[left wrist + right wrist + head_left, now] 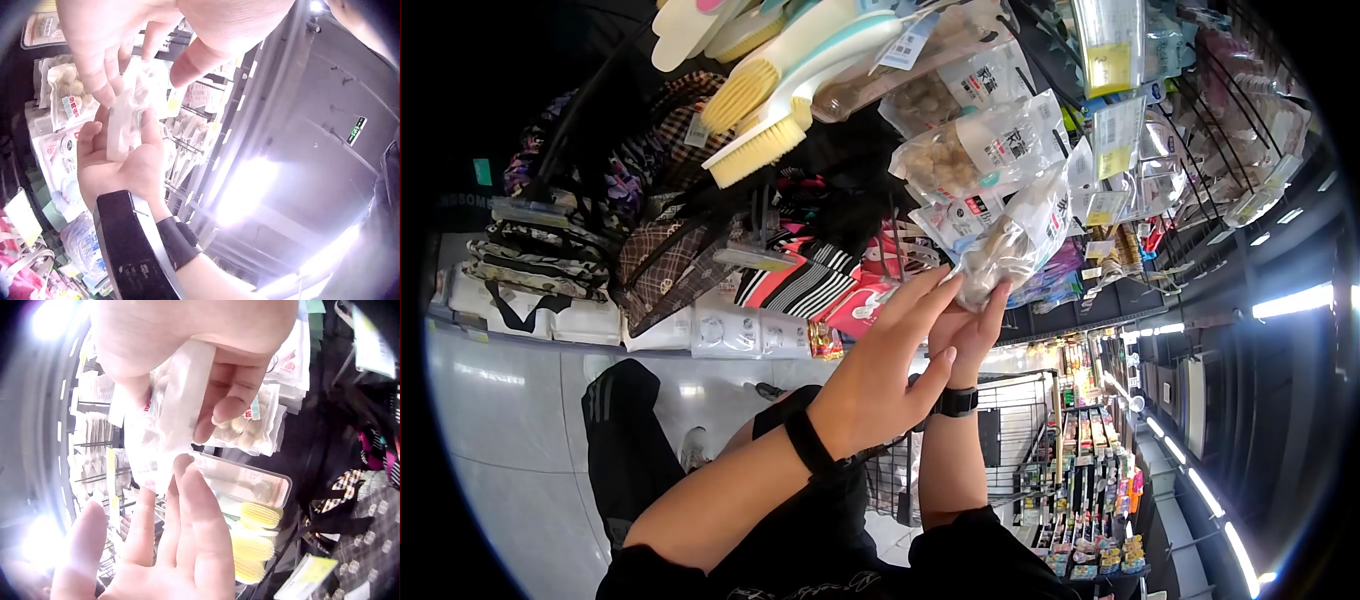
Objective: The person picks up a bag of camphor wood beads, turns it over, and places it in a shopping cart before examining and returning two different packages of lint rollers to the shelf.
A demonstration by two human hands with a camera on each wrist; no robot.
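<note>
My right hand (968, 338) grips a clear plastic packet (1012, 245) with pale contents, its fingers and thumb on either side of the lower end. In the right wrist view, the packet's pale flat edge (185, 394) shows between that thumb and fingers. My left hand (880, 375) reaches up beside it with the palm turned toward the packet. Its fingers are fairly straight, the fingertips at the packet and the thumb held apart, as the right wrist view also shows. What the packet contains is blurred. Bags of round tan pieces (955, 155) hang just behind.
Yellow-bristled brushes (760, 145) hang at the upper left, above patterned fabric bags (670, 250). Price tags (1112, 140) and wire hooks stick out on the right. A wire shopping cart (1025, 400) stands below my hands. Another person's dark-clothed leg (625, 440) shows at lower left.
</note>
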